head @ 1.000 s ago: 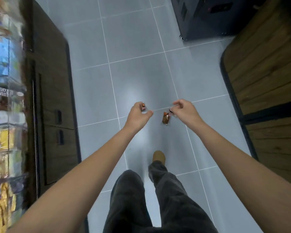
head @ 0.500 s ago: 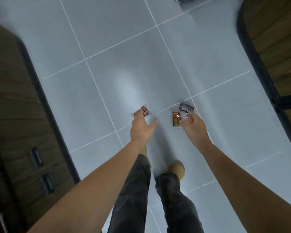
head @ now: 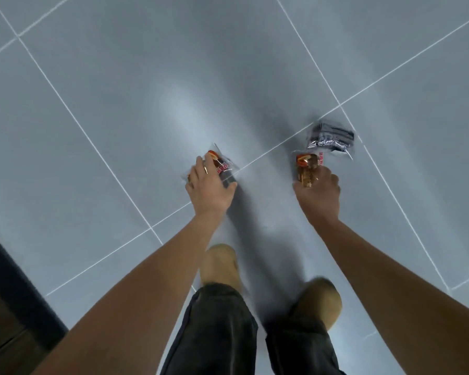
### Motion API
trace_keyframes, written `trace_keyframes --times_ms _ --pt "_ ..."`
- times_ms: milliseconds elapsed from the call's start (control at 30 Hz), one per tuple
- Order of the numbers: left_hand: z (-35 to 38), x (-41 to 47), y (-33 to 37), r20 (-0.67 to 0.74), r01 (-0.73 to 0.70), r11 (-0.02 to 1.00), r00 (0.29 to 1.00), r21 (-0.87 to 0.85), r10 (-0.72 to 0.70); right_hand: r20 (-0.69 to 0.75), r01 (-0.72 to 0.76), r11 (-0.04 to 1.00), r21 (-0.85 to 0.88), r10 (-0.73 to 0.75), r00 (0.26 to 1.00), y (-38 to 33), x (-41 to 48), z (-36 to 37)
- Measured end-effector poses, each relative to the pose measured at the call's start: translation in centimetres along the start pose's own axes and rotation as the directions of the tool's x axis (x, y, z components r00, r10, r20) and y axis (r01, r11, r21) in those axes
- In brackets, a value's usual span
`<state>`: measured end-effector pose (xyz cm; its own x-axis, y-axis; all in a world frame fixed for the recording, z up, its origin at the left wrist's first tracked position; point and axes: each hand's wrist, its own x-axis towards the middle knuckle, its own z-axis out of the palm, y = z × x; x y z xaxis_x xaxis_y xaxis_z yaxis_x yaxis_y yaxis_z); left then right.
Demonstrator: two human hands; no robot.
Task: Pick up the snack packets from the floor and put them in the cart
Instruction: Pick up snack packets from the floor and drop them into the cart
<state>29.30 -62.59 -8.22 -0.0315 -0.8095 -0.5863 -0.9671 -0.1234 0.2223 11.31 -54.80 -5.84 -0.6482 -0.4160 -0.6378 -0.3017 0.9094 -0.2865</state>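
Tiled floor (head: 146,90) lies open ahead and either side (a dark cabinet base (head: 16,285) stands lower left).

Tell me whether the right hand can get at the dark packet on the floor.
Probably yes: the dark packet lies uncovered on the floor just beyond the right hand, though that hand grips an orange packet.
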Motion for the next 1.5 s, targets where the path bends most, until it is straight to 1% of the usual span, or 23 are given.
trace_keyframes --times_ms 100,200,267,400,500,667,867,1000,1067,1167,1300,1500 --pt "2.8 3.1 -1.2 -0.046 0.025 0.997 0.999 0.076 -0.022 -0.044 -0.018 0.997 -0.069 0.015 0.999 1.7 2.9 2.9" --pt "4.6 5.3 -2.2 -0.092 0.051 0.994 0.995 0.102 -0.041 -0.120 -0.034 0.994 -0.107 0.021 0.993 2.8 5.1 5.2" --pt "5.3 5.9 -2.6 -0.122 0.054 0.992 0.992 0.111 -0.041 -0.144 -0.057 0.992 -0.109 0.041 0.989 3.2 6.1 5.9" --pt "5.5 6.1 -2.5 -0.159 0.052 0.989 0.987 0.140 -0.029 -0.102 -0.077 0.990 -0.116 0.066 0.993 3.3 7.5 6.0" --pt "4.8 5.4 -1.4 -0.123 0.045 0.993 0.992 0.110 -0.032 -0.055 -0.067 0.994 -0.091 0.062 0.997 3.0 7.4 5.4" --pt "2.2 1.8 1.7 -0.059 -0.011 0.996 0.998 0.085 0.016 -0.024 -0.039 0.998 -0.055 0.038 0.999 2.1 4.4 2.4" --pt "-4.9 -5.1 5.7 -0.010 -0.037 0.999 0.999 0.026 0.037 -0.009 -0.044 0.998 0.045 0.044 0.999 1.5 -2.3 -5.8" --pt "-11.2 -10.8 9.8 -0.028 -0.126 0.992 0.992 0.004 0.126 -0.017 -0.051 0.990 0.130 0.054 0.998 0.9 -7.0 -13.3" --pt "-14.3 -13.6 12.2 -0.030 -0.175 0.985 0.984 0.014 0.175 -0.049 -0.049 0.980 0.193 0.059 0.997 0.6 -9.5 -17.3" --pt "-18.2 -17.7 16.1 0.007 -0.221 0.975 0.975 0.021 0.221 -0.088 -0.060 0.962 0.267 0.086 0.992 0.8 -13.4 -23.0" --pt "-22.3 -24.5 21.9 0.063 -0.293 0.956 0.955 0.019 0.291 -0.123 -0.060 0.931 0.360 0.111 0.986 2.6 -19.4 -30.3" --pt "-25.1 -36.4 29.9 0.133 -0.445 0.895 0.889 0.030 0.438 -0.219 -0.083 0.854 0.514 0.224 0.950 8.0 -28.8 -40.5"
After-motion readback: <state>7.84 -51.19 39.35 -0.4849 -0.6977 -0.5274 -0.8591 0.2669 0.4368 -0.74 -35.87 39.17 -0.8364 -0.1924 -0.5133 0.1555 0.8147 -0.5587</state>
